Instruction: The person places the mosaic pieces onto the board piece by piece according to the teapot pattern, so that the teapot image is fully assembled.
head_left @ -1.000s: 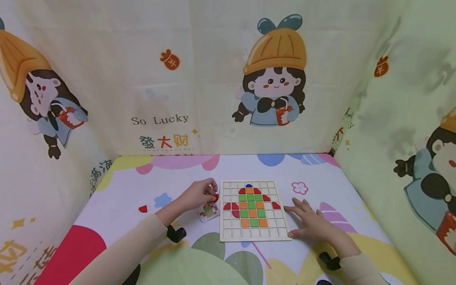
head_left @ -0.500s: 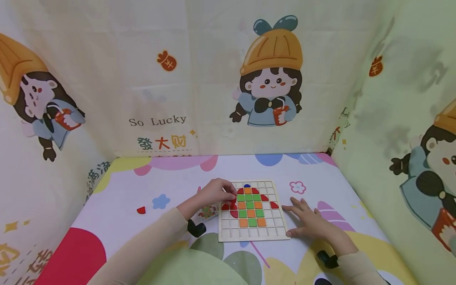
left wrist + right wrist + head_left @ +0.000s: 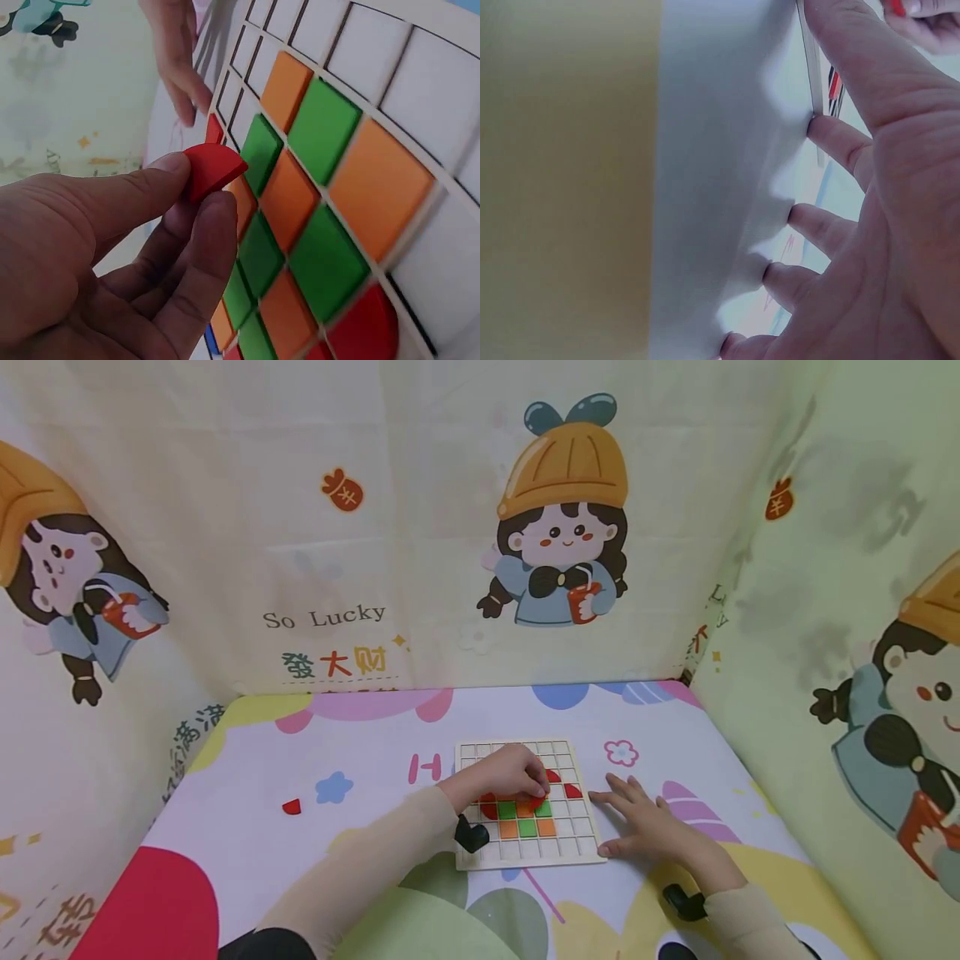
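My left hand [image 3: 512, 772] pinches a red quarter-round tile [image 3: 217, 171] between thumb and fingers, over the middle of a pale wooden grid board [image 3: 588, 845]. Green tiles [image 3: 324, 131] and orange tiles [image 3: 382, 187] fill the central squares of the board, with red rounded tiles [image 3: 573, 791] at the sides. The hand and wrist cover the upper part of the pattern in the head view. My right hand [image 3: 647, 820] lies with fingers spread at the board's right side, its thumb and a fingertip at the frame's edge.
One loose red tile [image 3: 292, 807] lies on the patterned tablecloth [image 3: 375, 752] to the left. A printed cloth wall [image 3: 435, 552] rises behind the table, and another [image 3: 772, 635] stands along the right.
My left hand has carried the red tile rightward from beside the board to above its middle. The picture card is now hidden behind the left arm. The right hand stays at the board's edge.
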Tool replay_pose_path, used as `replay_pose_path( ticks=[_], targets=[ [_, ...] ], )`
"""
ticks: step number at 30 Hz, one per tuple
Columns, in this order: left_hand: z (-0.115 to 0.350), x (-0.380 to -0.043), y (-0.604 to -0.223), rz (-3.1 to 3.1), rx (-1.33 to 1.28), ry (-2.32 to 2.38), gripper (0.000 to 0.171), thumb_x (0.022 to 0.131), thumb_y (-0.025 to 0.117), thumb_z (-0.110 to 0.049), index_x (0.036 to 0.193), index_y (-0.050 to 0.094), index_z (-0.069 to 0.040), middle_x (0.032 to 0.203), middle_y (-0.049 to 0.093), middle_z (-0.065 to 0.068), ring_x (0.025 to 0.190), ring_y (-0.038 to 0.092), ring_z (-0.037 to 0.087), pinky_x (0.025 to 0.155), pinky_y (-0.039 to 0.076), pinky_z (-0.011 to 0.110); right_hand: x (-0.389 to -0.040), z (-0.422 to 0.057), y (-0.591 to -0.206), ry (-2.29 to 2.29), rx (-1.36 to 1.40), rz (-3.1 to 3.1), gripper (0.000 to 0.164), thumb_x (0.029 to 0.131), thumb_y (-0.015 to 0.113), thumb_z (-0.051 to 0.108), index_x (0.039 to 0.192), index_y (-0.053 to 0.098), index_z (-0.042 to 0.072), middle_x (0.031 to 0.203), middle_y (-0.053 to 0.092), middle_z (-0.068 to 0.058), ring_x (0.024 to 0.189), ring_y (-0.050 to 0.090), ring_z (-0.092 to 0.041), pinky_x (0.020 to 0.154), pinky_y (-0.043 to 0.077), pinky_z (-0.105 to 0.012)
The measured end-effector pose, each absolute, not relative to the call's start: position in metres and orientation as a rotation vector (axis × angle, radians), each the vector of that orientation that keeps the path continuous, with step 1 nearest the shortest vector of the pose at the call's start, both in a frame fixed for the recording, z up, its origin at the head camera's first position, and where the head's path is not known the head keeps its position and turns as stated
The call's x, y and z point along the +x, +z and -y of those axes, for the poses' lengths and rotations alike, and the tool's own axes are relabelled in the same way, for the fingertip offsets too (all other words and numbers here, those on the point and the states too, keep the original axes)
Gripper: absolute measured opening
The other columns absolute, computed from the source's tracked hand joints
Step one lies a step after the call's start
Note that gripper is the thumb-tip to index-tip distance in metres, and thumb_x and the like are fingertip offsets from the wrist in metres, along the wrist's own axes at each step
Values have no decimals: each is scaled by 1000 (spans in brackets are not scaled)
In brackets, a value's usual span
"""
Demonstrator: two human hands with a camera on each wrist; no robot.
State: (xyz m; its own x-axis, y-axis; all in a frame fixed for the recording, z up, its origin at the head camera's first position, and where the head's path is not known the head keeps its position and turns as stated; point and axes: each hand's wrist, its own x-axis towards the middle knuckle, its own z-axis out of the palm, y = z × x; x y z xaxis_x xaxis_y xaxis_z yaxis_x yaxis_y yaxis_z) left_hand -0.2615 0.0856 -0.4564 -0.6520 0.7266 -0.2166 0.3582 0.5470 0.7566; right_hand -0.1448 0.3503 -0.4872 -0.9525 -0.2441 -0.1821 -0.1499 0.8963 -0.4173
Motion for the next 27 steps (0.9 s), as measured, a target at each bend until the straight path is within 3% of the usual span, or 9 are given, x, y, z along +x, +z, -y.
replay_pose_path(
  ticks=[6,16,27],
  targets=[
    [-115,-259,-461,-2247,956,923,6,95,74,-14,98,80,-15,86,71,-8,77,59,10,71,50,21,-145,-351,-486,-600,-305,-2835,87,76,85,56,149,54,21,167,26,-24,151,13,-60,103,14,-89],
    [-145,-257,-473,-2326,1060,818,6,95,75,-16,95,79,-19,86,71,-12,86,56,6,86,46,20,-147,-349,-488,-614,-334,-2831,85,77,85,55,149,53,22,167,27,-24,151,14,-60,102,14,-89],
    [-148,-249,-478,-2413,1034,793,6,98,73,-21,98,79,-22,84,66,-13,85,54,8,79,46,19,-146,-349,-487,-619,-296,-2819,85,77,85,55,150,53,24,168,26,-23,152,11,-59,105,11,-88]
  ],
)
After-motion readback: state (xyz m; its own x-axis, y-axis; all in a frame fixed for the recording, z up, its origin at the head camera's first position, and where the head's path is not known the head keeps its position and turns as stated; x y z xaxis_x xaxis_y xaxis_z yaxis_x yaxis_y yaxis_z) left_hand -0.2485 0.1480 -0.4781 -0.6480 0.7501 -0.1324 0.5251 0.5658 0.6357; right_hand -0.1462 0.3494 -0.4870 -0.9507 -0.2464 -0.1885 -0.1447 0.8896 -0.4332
